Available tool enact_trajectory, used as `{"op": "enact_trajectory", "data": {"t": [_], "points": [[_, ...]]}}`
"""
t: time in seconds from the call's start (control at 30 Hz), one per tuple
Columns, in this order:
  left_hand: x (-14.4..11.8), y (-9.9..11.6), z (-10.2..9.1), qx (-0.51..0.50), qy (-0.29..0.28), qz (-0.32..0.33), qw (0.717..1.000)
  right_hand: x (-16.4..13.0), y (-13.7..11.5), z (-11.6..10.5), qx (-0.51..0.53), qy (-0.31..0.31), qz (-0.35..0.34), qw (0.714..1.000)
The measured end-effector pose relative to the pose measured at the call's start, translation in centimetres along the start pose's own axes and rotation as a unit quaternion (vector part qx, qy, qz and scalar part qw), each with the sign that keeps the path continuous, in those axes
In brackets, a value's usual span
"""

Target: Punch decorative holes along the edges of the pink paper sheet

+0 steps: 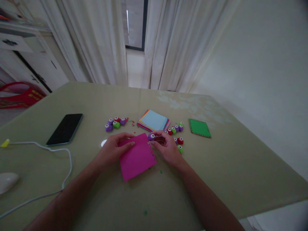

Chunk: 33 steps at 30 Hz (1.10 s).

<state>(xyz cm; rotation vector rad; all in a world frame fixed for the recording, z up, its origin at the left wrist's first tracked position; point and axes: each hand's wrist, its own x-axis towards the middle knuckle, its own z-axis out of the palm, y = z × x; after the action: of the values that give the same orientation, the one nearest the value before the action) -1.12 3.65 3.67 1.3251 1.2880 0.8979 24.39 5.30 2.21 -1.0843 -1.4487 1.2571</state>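
**Pink sheet and purple punch on an olive table**

Head view: a wide table (216, 166) under an olive-green cloth fills the frame, its far edge set against pale curtains (96, 41) that part around a narrow dark-framed window (134, 24). A plain wall runs along the right; white cabinets (31, 61) and something red stand at the left.

Near the middle of the table, the left hand (113, 150) lies on the left edge of a pink paper sheet (137, 157), fingers together and thumb laid over the paper, pinning it. The right hand (167, 147) holds a small purple punch (151, 137) at the sheet's upper right edge, fingers curled around it in a pinch. That edge shows a row of small holes.

Just beyond the hands lies a stack of coloured paper (154, 121), with a cluster of small punches (115, 123) to its left and another group (176, 133) to its right, by the right hand. A green sheet (199, 127) lies further right. Tiny paper dots speckle the cloth.

At the left rest a dark phone (64, 129), face up, a white cable (60, 154) and a white rounded object (7, 181) at the frame's edge.
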Motion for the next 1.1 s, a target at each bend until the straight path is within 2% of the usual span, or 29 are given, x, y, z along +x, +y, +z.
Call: {"op": "enact_trajectory", "data": {"t": [0.27,0.5,0.77,1.0,1.1], "points": [[0.2,-0.4,-0.3,0.025,0.018,0.01,0.999,0.0,-0.2,-0.2,-0.011,-0.013,-0.014,1.0],[0.7,-1.3,-0.7,0.12,-0.013,0.042,0.992,0.1,-0.4,-1.0,-0.141,-0.078,-0.029,0.986],[0.8,-1.3,-0.6,0.164,-0.033,0.085,0.982,-0.1,0.6,-1.2,-0.186,-0.118,-0.027,0.975],[1.4,-2.0,0.1,0.283,0.004,0.138,0.949,0.0,0.0,-1.1,-0.202,-0.134,-0.051,0.969],[1.2,-2.2,0.3,0.342,0.038,0.19,0.919,0.1,-0.1,-1.2,-0.213,-0.135,-0.05,0.966]]}}
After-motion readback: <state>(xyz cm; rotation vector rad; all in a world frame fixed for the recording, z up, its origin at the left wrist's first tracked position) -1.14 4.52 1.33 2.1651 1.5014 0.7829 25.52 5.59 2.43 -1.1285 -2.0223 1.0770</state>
